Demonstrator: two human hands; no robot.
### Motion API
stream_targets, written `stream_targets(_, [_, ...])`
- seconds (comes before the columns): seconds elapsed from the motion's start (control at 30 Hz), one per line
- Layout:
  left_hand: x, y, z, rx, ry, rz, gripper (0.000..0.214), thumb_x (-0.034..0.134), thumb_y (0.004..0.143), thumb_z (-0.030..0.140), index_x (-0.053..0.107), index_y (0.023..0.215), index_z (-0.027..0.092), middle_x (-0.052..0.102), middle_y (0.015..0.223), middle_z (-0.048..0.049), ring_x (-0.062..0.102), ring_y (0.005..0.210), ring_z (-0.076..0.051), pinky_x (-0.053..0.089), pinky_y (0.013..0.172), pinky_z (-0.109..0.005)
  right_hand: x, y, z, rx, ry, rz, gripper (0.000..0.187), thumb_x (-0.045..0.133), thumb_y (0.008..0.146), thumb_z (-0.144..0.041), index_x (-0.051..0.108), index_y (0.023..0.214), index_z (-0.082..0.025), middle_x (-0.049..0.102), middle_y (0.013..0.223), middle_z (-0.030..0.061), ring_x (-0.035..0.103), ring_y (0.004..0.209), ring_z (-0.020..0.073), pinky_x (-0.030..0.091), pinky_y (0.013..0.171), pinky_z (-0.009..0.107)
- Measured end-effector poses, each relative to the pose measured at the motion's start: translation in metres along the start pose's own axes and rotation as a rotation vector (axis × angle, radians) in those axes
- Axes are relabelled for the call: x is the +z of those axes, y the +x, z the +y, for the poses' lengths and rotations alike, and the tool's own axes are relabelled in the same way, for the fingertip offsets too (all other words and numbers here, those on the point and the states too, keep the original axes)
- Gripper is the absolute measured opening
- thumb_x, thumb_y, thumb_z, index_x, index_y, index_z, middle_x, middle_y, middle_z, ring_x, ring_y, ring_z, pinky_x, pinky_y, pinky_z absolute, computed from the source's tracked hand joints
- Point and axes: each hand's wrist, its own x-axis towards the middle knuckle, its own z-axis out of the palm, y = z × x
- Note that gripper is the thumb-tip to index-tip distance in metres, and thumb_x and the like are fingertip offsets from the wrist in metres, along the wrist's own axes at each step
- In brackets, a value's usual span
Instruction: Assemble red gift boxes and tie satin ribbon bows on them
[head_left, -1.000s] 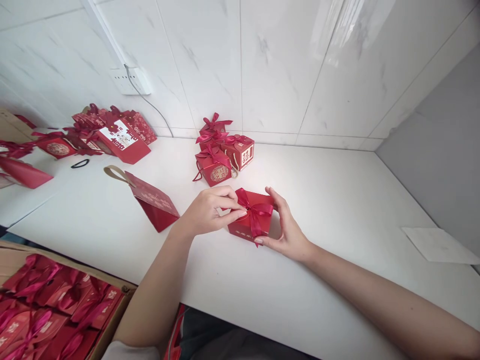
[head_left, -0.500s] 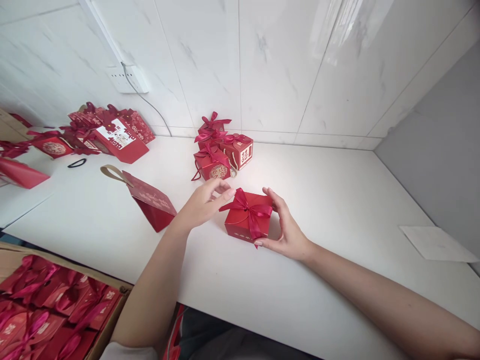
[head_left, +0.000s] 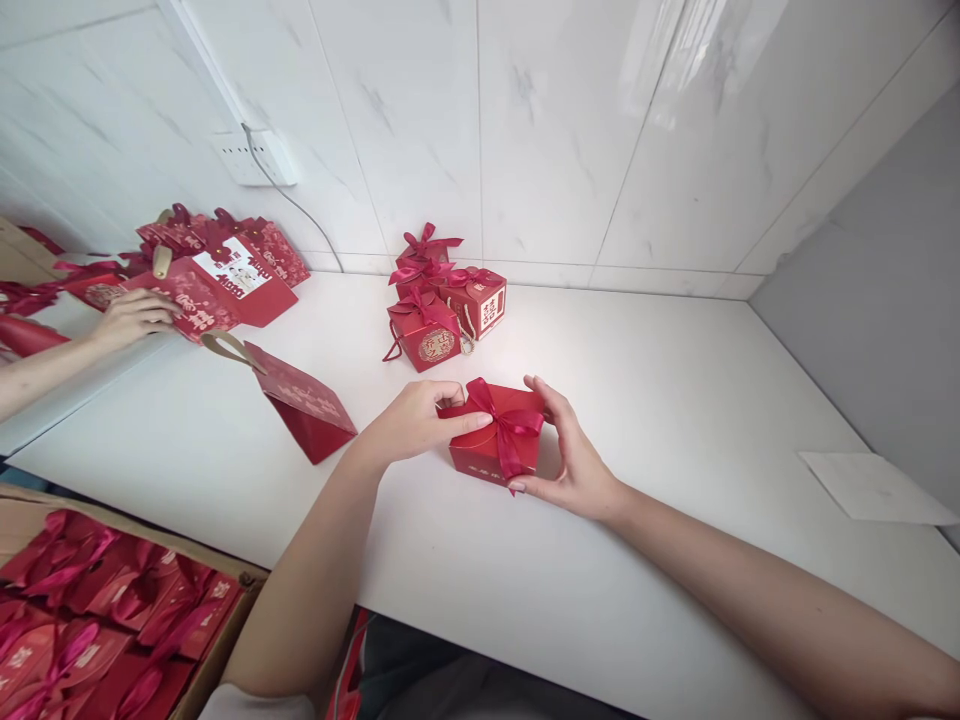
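Carton: at your far left, carton (head_left: 223, 650) cut off by the view; ribboned boxes (head_left: 165, 625) inside, exact count unclear.
Co-worker's hand: hand (head_left: 139, 318) on a red bag (head_left: 196, 305); forearm cut off.
Tan-handled pouch: pouch (head_left: 300, 395) stands on the counter (head_left: 660, 410).
Your left hand: grip of left hand (head_left: 420, 420) at the bow (head_left: 517, 425), thumb near the knot, fingers curled; can't tell if they pinch ribbon.
Boxed cluster: bowed boxes (head_left: 442, 315) near the wall.
Gift box: gift box (head_left: 472, 450) on the counter between your hands.
Box progress: top looks closed, bow tied; likely only bow shaping left. Knot tightness unclear, front lettering partly covered.
Your right hand: grip of right hand (head_left: 574, 465) clamped on gift box's right end, hiding it.
White sheet: sheet (head_left: 874, 487) at far right, markings unreadable.
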Motion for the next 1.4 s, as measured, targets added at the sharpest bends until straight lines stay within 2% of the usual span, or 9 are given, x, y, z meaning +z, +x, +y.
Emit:
stream_targets(0.53, [-0.001, 0.001, -0.003, -0.008, -0.04, -0.034, 0.047, 0.061, 0.081, 0.057, 0.039, 0.066, 0.019, 0.04, 0.066, 0.0031, 0.039, 0.059, -0.011, 0.031, 0.052, -0.025, 0.0, 0.0, 0.0, 0.006, 0.0, -0.002, 0.108, 0.079, 0.075, -0.047, 0.008, 0.154, -0.031, 0.021, 0.157, 0.0111, 0.029, 0.142, 0.0317, 0.033, 0.115, 0.053])
stream_targets(0.63, [-0.006, 0.001, -0.004, -0.017, -0.097, -0.089, 0.043, 0.063, 0.081, 0.055, 0.046, 0.067, 0.018, 0.044, 0.067, 0.0024, 0.043, 0.061, -0.012, 0.034, 0.054, -0.025, 0.0, -0.001, 0.0, 0.003, -0.006, 0.002, 0.109, 0.079, 0.074, -0.049, 0.007, 0.154, -0.031, 0.02, 0.158, 0.0115, 0.029, 0.143, 0.0328, 0.033, 0.115, 0.054])
stream_targets(0.77, [-0.015, 0.0, -0.003, 0.05, -0.255, -0.134, 0.039, 0.052, 0.091, 0.049, 0.053, 0.068, 0.017, 0.049, 0.068, 0.0007, 0.048, 0.065, -0.012, 0.041, 0.064, -0.027, 0.0, 0.0, 0.0, -0.035, -0.025, 0.002, 0.112, 0.08, 0.073, -0.05, 0.006, 0.154, -0.032, 0.02, 0.158, 0.0122, 0.029, 0.143, 0.0338, 0.033, 0.115, 0.055])
stream_targets(0.87, [-0.02, 0.0, -0.004, 0.068, -0.326, -0.193, 0.037, 0.052, 0.091, 0.045, 0.058, 0.068, 0.016, 0.052, 0.066, -0.0001, 0.05, 0.064, -0.012, 0.044, 0.065, -0.027, 0.0, 0.0, -0.002, -0.085, -0.051, 0.005, 0.113, 0.08, 0.072, -0.05, 0.005, 0.154, -0.032, 0.021, 0.158, 0.0117, 0.028, 0.143, 0.0338, 0.033, 0.115, 0.056])
stream_targets(1.03, [-0.027, 0.0, -0.011, 0.075, -0.317, -0.337, 0.03, 0.063, 0.085, 0.041, 0.067, 0.07, 0.015, 0.058, 0.061, -0.0019, 0.054, 0.061, -0.013, 0.044, 0.06, -0.026, -0.001, 0.0, -0.003, -0.134, -0.102, 0.002, 0.115, 0.08, 0.071, -0.054, 0.004, 0.155, -0.033, 0.022, 0.158, 0.0114, 0.025, 0.144, 0.035, 0.032, 0.115, 0.057])
stream_targets(1.17, [-0.032, -0.001, -0.014, 0.055, -0.311, -0.427, 0.029, 0.066, 0.083, 0.04, 0.067, 0.067, 0.015, 0.06, 0.06, -0.0021, 0.053, 0.058, -0.012, 0.042, 0.057, -0.024, -0.001, 0.0, -0.003, -0.153, -0.102, -0.004, 0.115, 0.08, 0.071, -0.054, 0.004, 0.154, -0.033, 0.023, 0.157, 0.0112, 0.026, 0.144, 0.0347, 0.033, 0.114, 0.057])
stream_targets(1.4, [-0.04, -0.001, -0.021, 0.065, -0.289, -0.451, 0.029, 0.066, 0.083, 0.038, 0.067, 0.065, 0.015, 0.063, 0.065, -0.004, 0.058, 0.066, -0.015, 0.047, 0.065, -0.026, -0.003, -0.001, -0.003, -0.155, -0.081, -0.022, 0.116, 0.081, 0.07, -0.053, 0.004, 0.154, -0.033, 0.022, 0.158, 0.0115, 0.027, 0.144, 0.035, 0.034, 0.114, 0.058])
